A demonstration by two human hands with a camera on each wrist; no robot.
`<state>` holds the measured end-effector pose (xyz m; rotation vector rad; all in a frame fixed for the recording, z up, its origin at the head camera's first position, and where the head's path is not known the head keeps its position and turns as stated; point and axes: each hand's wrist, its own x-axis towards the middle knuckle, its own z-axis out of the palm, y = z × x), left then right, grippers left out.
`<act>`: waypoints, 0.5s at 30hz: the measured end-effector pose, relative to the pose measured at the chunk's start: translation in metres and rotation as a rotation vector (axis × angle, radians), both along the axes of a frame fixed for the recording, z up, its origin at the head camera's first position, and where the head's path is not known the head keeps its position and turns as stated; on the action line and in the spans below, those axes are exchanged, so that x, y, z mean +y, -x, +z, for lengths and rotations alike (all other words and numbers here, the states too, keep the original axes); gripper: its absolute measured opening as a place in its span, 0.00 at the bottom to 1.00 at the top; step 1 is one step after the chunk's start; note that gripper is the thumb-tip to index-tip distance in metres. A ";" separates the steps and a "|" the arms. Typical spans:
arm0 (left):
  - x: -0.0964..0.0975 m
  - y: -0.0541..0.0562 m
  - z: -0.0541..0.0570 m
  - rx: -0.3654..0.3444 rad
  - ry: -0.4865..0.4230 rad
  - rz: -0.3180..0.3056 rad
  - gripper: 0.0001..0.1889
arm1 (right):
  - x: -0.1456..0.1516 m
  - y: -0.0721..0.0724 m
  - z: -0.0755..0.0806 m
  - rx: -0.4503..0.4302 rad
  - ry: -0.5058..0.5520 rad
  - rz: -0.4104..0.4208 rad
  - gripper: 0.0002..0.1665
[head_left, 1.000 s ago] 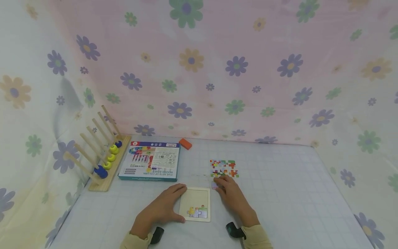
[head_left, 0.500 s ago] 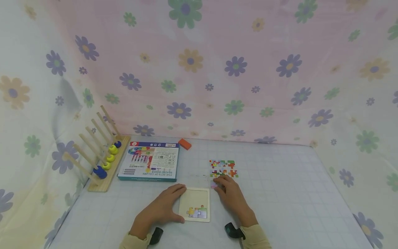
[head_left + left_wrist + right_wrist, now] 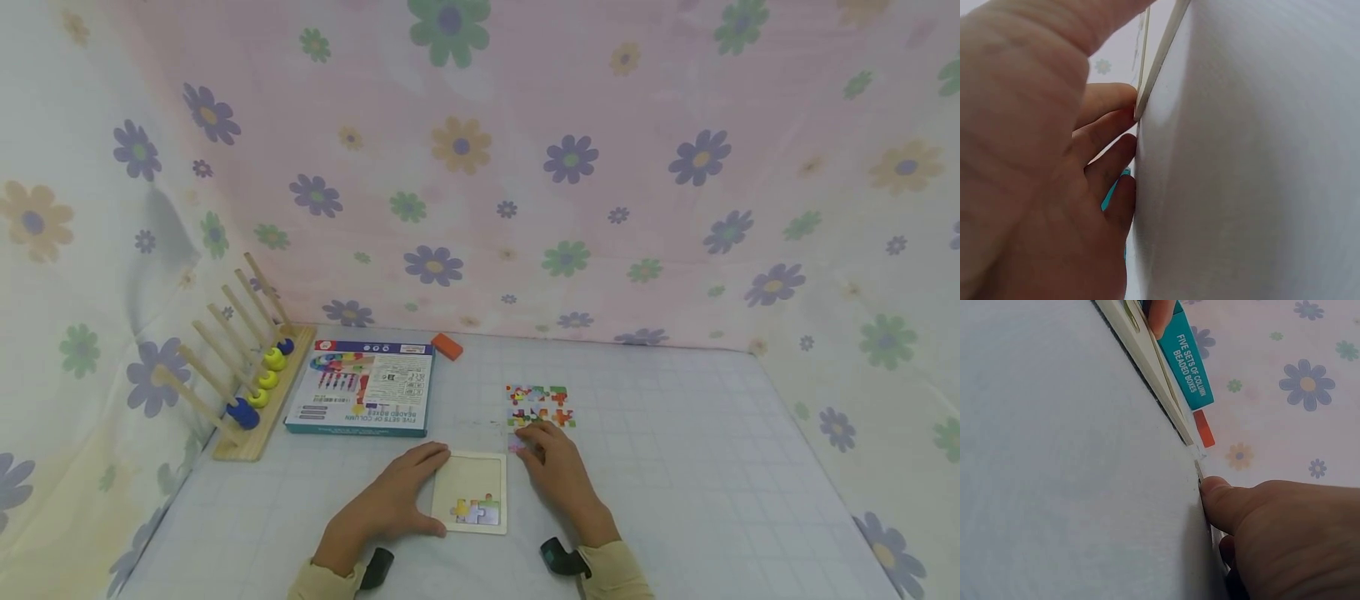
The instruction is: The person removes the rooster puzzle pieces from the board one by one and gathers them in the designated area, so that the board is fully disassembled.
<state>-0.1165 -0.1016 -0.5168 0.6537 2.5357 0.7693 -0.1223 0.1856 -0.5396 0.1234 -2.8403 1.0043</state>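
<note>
A pale wooden puzzle tray (image 3: 503, 487) lies flat, with a few joined jigsaw pieces (image 3: 478, 512) in its lower right corner. My left hand (image 3: 393, 496) grips the tray's left side, thumb near the bottom corner and fingers at the top one. The left wrist view has the fingertips (image 3: 1127, 94) against the tray's edge. Right of the tray, my right hand (image 3: 564, 479) pinches a pinkish-purple jigsaw piece (image 3: 515, 442) down at the table; the fingers hide much of it. In the right wrist view the thumb (image 3: 1217, 497) touches the piece's thin edge (image 3: 1198, 467).
Several loose jigsaw pieces (image 3: 537, 395) lie in rows just beyond my right hand. A beaded-boxes carton (image 3: 360, 387) is behind the tray, an orange block (image 3: 447, 347) at its far corner. At left stands a wooden peg rack (image 3: 258, 437) with blue and yellow beads.
The visible part of the purple piece by my right fingertips looks slightly different, as if turned or shifted a little. Both hands and the tray stay in place.
</note>
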 end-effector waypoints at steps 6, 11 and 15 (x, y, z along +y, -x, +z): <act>0.000 0.000 0.000 0.000 0.009 0.004 0.57 | 0.001 0.001 -0.002 0.006 0.005 -0.008 0.16; 0.000 0.000 -0.001 0.008 -0.012 0.000 0.57 | 0.002 0.000 -0.005 0.023 0.031 -0.010 0.16; -0.001 -0.001 -0.003 0.008 -0.024 0.000 0.58 | 0.001 -0.002 -0.005 0.031 0.062 -0.012 0.17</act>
